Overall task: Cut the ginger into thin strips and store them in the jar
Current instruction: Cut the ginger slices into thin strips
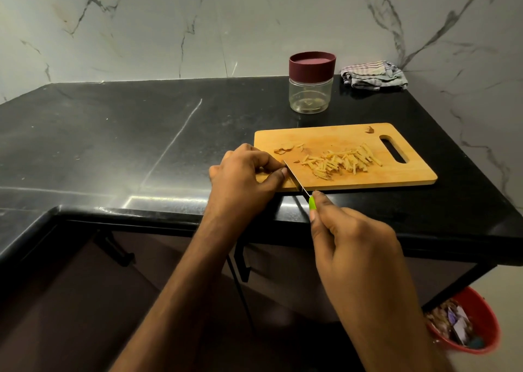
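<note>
A wooden cutting board (396, 175) lies on the black counter. A pile of thin ginger strips (343, 160) sits in its middle, with a few ginger slices (284, 148) to the left and a small scrap (368, 129) near the far edge. My left hand (243, 173) is curled at the board's left end, fingertips pinching something small that is hidden beneath them. My right hand (351, 247) grips the green handle of a knife (297, 182), whose blade rests against the left fingertips. A clear jar (310, 94) with a maroon lid stands closed behind the board.
A crumpled checked cloth (373, 75) lies at the back right by the marble wall. The black counter (113, 133) runs left in an L shape. A red bin (481, 320) with waste stands on the floor at the lower right.
</note>
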`<state>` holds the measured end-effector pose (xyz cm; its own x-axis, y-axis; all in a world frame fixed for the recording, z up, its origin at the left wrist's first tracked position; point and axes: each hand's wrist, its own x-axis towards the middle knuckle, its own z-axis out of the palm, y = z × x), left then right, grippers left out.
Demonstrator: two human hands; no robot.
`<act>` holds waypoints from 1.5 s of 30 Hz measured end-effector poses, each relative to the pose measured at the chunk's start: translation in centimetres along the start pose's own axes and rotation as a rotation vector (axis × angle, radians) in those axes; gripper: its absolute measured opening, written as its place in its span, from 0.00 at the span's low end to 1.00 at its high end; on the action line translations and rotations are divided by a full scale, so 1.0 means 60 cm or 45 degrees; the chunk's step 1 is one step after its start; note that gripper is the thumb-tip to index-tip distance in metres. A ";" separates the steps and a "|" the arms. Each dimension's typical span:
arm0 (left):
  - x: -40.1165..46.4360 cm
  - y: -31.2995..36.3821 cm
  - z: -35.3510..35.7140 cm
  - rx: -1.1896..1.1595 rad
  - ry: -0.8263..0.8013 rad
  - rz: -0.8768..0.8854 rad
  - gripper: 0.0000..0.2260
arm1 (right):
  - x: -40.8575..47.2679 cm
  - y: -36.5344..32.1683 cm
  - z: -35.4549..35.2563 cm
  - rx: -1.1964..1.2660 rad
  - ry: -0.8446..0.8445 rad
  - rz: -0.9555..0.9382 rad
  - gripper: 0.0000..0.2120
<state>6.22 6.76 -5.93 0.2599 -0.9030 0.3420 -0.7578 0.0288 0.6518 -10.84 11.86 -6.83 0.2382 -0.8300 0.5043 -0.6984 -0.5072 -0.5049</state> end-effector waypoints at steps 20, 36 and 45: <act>-0.006 0.000 0.004 0.232 -0.105 0.191 0.09 | -0.011 0.007 -0.031 -0.224 -0.101 0.139 0.19; -0.008 -0.006 0.007 0.137 0.043 0.040 0.02 | -0.006 0.015 -0.030 0.046 0.026 0.055 0.19; -0.001 -0.002 0.002 0.072 -0.017 -0.054 0.06 | -0.013 0.004 -0.013 0.084 0.014 0.039 0.19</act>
<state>6.22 6.73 -6.09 0.2850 -0.9086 0.3055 -0.7788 -0.0338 0.6263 -11.71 12.55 -6.79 0.2098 -0.8430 0.4953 -0.6594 -0.4960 -0.5650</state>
